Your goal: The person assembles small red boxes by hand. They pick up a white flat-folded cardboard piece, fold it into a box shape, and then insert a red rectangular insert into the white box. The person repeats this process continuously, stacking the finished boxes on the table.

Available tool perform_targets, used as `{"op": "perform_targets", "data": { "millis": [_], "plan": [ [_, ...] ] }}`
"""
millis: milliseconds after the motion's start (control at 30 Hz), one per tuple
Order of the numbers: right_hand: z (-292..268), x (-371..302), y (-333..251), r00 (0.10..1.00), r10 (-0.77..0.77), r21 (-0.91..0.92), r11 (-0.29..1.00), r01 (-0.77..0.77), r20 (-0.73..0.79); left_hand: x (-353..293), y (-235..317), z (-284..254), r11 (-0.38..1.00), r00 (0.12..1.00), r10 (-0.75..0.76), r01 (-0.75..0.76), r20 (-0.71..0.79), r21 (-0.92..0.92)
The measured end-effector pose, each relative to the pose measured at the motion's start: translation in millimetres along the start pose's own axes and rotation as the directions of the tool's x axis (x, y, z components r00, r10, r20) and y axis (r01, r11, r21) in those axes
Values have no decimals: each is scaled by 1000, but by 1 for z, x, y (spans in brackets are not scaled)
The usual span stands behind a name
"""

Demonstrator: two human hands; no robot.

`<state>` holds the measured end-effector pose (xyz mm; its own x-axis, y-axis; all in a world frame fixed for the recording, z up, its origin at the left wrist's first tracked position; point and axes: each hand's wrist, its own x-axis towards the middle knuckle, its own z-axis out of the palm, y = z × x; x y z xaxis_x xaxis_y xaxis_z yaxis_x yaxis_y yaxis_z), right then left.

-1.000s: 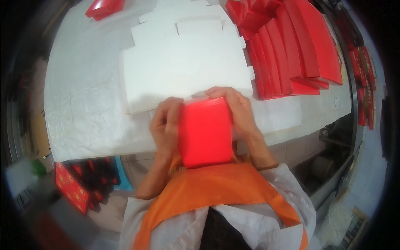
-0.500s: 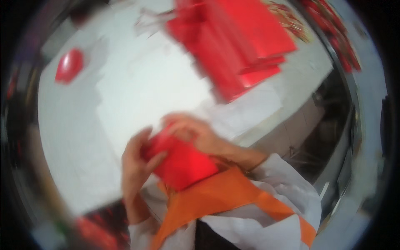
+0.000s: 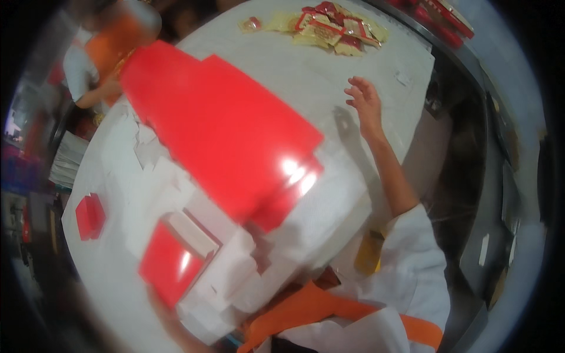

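Observation:
My right hand (image 3: 365, 103) is stretched out over the white table (image 3: 282, 65), fingers apart and holding nothing. It is nearest a pile of yellow and red packets (image 3: 335, 29) at the far edge, still apart from them. Close to my body, a red box (image 3: 168, 265) with a white insert (image 3: 191, 229) is tilted. My left hand (image 3: 168, 315) shows only as a blurred shape beneath it and seems to grip it from below.
A long stack of flat red sheets (image 3: 223, 129) lies across the table, with white flat cardboard (image 3: 135, 176) beside it. A small red piece (image 3: 89, 216) sits at the left. Another person in orange and white (image 3: 106, 56) works at the far left. The table drops off at the right.
My right hand has let go of the red box and reached out far to the right. The box stays low with my left hand. The view has swung across the table.

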<state>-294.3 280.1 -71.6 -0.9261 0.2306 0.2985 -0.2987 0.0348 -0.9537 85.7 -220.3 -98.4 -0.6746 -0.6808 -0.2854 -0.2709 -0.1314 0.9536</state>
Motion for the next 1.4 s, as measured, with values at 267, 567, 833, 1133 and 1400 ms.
{"op": "perform_targets", "data": {
  "millis": [267, 567, 833, 1133, 1400],
  "plan": [
    [-12, 219, 154, 823, -541, -901, 251, 353, 172, 6, -6, 28, 987, 995, -14, 29, -95, 160],
    [16, 270, 117, 724, -557, -883, -38, 468, 407, -2, 8, 34, 970, 996, -5, 28, -93, 243],
    [-115, 156, 3, 997, 78, 150, 986, -73, -26, -20, 23, 41, 940, 984, -68, 8, -164, -340],
    [-53, -145, -157, 552, -92, 483, 616, -622, 829, -78, 1, 31, 977, 981, -91, 55, -173, -204],
    [207, -220, -136, 722, 145, -14, 983, -185, 676, -159, -60, 13, 946, 978, -149, 96, -150, -311]
  ]
}}
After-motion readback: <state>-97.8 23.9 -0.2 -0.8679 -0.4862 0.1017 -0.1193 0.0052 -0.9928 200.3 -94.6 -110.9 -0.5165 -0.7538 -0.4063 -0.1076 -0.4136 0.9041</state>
